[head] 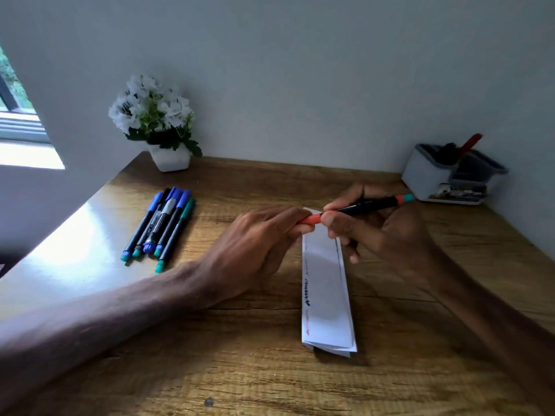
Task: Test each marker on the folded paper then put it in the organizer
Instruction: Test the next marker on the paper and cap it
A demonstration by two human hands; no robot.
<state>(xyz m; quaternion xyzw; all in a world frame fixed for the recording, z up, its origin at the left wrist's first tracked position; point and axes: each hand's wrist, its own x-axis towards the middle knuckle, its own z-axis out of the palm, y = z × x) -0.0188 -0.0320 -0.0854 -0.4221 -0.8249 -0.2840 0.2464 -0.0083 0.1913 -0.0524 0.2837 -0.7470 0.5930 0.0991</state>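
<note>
- Wooden desk (270, 379) met a pale wall, with one window (18, 121) at the far left.
- One folded paper (326, 295) lay at mid-desk and carried three scribbles along its left edge: red at the near end, thick dark blue in the middle, and a thin one further up. None read as words.
- One marker (366, 205), with a black barrel, was held level over the paper's far end.
- Left hand (258, 235) pinched its orange cap (309, 219).
- Right hand (381, 232) had its fingers wrapped round the barrel.
- Five spare markers (162, 226) lay side by side at the left: four slim and one thicker. Their print was too blurred to read.
- One white organizer (429, 175) sat in the far right corner. It held one red-topped item and something dark, and its front label was illegible.
- One potted plant (153, 115) with white flowers stood at the far left.
</note>
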